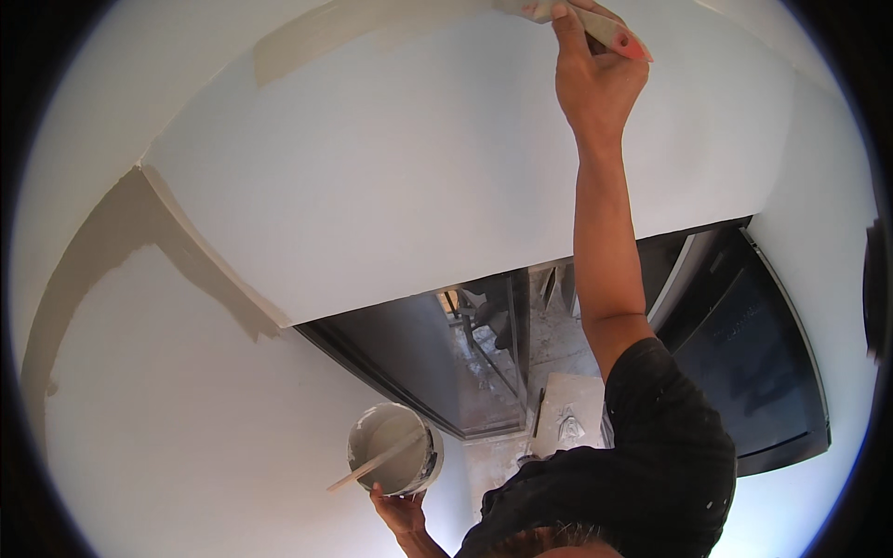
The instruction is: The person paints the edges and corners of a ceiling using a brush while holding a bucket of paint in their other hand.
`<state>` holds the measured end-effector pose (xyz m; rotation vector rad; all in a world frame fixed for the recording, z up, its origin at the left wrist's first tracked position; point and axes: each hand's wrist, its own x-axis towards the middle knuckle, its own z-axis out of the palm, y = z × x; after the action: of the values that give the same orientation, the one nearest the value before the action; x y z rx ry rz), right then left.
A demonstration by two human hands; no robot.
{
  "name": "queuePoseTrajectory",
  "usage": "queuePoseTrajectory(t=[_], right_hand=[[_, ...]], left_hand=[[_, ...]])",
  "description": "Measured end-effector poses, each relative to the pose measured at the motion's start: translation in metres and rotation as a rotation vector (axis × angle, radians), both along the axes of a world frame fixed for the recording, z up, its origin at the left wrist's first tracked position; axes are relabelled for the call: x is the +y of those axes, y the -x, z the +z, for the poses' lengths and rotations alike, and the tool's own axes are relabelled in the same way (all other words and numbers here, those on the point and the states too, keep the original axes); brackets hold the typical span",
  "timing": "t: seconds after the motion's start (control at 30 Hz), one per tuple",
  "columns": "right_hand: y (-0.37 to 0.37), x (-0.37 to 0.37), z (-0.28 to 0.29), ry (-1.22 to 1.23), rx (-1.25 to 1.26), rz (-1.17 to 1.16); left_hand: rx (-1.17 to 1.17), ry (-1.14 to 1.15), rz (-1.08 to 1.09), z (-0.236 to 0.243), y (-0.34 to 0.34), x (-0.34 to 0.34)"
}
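Note:
My right hand (600, 88) is raised at the top, gripping a paintbrush (603, 33) with a pale, red-tipped handle, its far end against the white wall (428, 167) at a beige-grey painted band (307, 46) along the upper edge. Lower in the view, my left hand (398, 510) holds a round bucket (395, 437) from underneath, grey paint inside and dried smears on its rim. A flat pale stick (358, 474) lies across the bucket. A wider grey painted band (98, 223) runs along the left corner.
Below the white wall is a dark-framed glass panel (391, 344), with metal framework seen through it. A dark door panel (753, 353) stands at the right. A pale board (575, 400) with crumpled material on it lies on the dusty floor (479, 470) below.

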<state>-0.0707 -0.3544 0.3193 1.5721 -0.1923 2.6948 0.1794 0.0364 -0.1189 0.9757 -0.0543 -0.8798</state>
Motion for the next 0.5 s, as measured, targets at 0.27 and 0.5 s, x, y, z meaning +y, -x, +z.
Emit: queuePoseTrajectory(t=[0.27,0.5], right_hand=[[-0.002,0.012,0.007,-0.114,-0.007,-0.15],[-0.005,0.014,0.002,-0.156,0.039,-0.211]], left_hand=[[0.012,-0.022,0.0,-0.022,-0.018,0.004],[0.011,-0.049,-0.071,-0.04,-0.036,0.007]])
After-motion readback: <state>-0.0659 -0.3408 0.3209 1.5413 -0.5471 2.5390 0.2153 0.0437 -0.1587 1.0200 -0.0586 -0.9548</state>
